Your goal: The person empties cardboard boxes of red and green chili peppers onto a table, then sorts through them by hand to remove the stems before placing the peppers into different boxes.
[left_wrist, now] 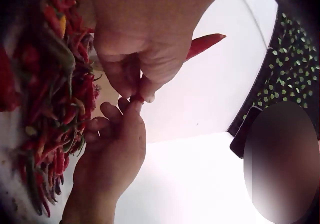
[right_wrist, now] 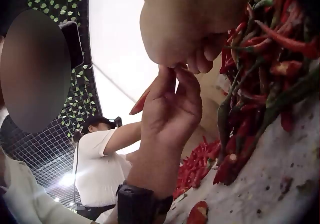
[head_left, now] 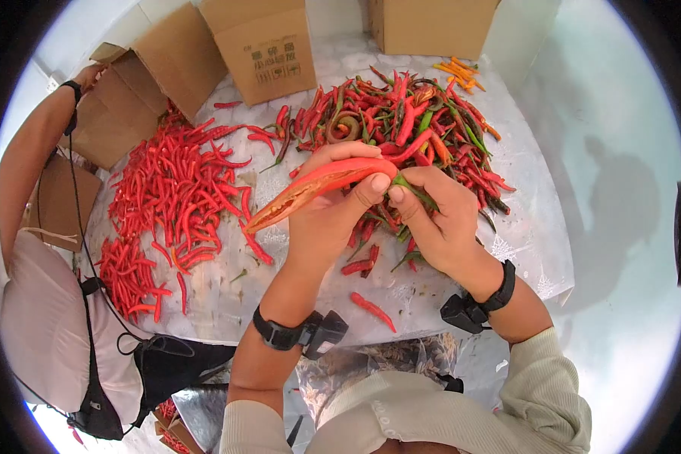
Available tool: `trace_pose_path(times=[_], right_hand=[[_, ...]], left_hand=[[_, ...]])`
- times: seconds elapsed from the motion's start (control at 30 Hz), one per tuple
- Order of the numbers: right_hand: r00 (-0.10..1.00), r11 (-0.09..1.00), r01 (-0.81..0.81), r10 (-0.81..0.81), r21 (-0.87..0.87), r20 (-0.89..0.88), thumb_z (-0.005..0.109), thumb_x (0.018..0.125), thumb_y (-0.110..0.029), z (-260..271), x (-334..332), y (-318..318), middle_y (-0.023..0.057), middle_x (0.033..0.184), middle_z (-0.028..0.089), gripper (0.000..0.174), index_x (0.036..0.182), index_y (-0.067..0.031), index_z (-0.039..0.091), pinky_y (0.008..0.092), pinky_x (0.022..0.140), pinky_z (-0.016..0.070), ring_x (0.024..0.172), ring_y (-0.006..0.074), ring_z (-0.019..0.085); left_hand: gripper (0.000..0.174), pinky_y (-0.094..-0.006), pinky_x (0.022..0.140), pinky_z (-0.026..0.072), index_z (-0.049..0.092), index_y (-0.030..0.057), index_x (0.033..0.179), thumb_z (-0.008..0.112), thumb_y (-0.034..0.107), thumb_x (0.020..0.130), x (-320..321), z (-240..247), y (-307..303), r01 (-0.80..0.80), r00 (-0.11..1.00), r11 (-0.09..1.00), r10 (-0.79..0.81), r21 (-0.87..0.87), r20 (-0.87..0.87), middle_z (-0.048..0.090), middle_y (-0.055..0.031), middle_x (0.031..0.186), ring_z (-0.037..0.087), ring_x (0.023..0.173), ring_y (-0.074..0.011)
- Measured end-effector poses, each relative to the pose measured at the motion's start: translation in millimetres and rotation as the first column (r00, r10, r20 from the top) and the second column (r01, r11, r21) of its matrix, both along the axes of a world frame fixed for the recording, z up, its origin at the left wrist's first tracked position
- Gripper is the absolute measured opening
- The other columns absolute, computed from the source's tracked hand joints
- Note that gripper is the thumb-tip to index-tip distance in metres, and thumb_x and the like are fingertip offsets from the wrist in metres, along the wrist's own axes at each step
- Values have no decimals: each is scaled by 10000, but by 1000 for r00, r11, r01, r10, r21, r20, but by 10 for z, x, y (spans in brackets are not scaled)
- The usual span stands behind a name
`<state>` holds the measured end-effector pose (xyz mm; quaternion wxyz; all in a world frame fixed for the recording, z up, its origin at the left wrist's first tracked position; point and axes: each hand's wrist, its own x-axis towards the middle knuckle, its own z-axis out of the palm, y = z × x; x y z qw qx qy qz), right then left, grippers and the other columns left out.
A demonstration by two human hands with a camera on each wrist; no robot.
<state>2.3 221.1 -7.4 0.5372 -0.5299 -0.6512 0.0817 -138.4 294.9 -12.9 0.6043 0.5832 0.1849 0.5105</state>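
Note:
A long red chili pepper [head_left: 310,188], its side showing a pale lengthwise strip with seeds, is held up over the table. My left hand [head_left: 321,227] grips it near the stem end, thumb on top. At the green stem [head_left: 416,193], the thumb and fingers of my right hand [head_left: 446,223] pinch. The pepper's tip [left_wrist: 207,45] sticks out past my left hand in the left wrist view. Below the hands lies a mixed heap of peppers [head_left: 386,113], red with green and dark ones, many with stems.
At the left spreads a pile of bright red peppers [head_left: 170,189]. Cardboard boxes [head_left: 268,53] stand along the back, and a few orange peppers [head_left: 461,73] lie at the far right. One loose red pepper [head_left: 372,310] is near the front edge. Another person's arm [head_left: 34,151] reaches in at left.

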Motion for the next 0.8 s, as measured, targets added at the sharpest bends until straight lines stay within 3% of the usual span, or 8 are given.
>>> trace_pose_path(times=[0.1, 0.17, 0.2, 0.37, 0.57, 0.67, 0.8], right_hand=[[994, 999, -25, 22, 28, 104, 651, 828, -118, 19, 27, 2, 114, 773, 609, 150, 932, -19, 610, 298, 541, 469, 628, 231, 610], [1000, 999, -11, 11, 33, 12, 661, 818, -121, 9, -9, 13, 116, 775, 608, 161, 929, -17, 607, 302, 549, 470, 634, 240, 608], [999, 999, -2, 4, 35, -35, 666, 813, -122, 3, -27, 19, 118, 776, 607, 168, 928, -17, 605, 305, 553, 470, 638, 245, 608], [990, 999, 8, -14, 44, 143, 688, 788, -131, 18, 48, 42, 116, 790, 611, 183, 913, -28, 603, 321, 580, 479, 661, 265, 608], [971, 999, -9, -1, 42, 241, 695, 779, -149, 43, 80, 23, 111, 770, 606, 191, 904, -37, 604, 346, 553, 472, 646, 282, 597], [965, 996, -20, -3, 84, 263, 693, 776, -143, 27, 90, 22, 112, 739, 591, 184, 893, -35, 600, 354, 527, 458, 621, 283, 584], [958, 992, -60, 27, 109, 286, 683, 771, -115, 53, 104, -9, 109, 694, 564, 158, 871, -30, 594, 362, 495, 432, 582, 279, 559]], left_hand=[[299, -265, 803, 474, 580, 17, 1039, 722, 112, 795, -19, 51, 8, 72, 997, 997, -72, -8, -5, 630, -49, 920, 591, 865, -121], [324, -260, 800, 488, 573, 7, 1054, 725, 126, 793, -39, 51, 13, 117, 993, 993, -118, -31, -20, 639, -72, 931, 601, 869, -131], [314, -257, 799, 484, 578, 8, 1043, 726, 128, 793, -46, 52, 15, 100, 994, 995, -101, -28, -41, 640, -71, 930, 599, 864, -128], [287, -245, 797, 474, 598, 8, 1003, 733, 140, 788, -74, 16, 72, 3, 976, 996, 16, 84, -217, 644, -63, 918, 597, 859, -120], [287, -257, 758, 471, 615, 15, 989, 737, 179, 787, -85, 110, 35, 139, 983, 989, -144, -49, -117, 640, -39, 886, 590, 826, -117], [279, -255, 739, 480, 634, 18, 975, 743, 186, 781, -90, 17, 93, 45, 975, 990, -15, 132, -222, 648, -39, 883, 595, 816, -116], [274, -247, 721, 486, 648, 18, 963, 743, 200, 782, -121, 62, 107, 103, 972, 979, -62, 176, -225, 651, -41, 880, 598, 802, -107]])
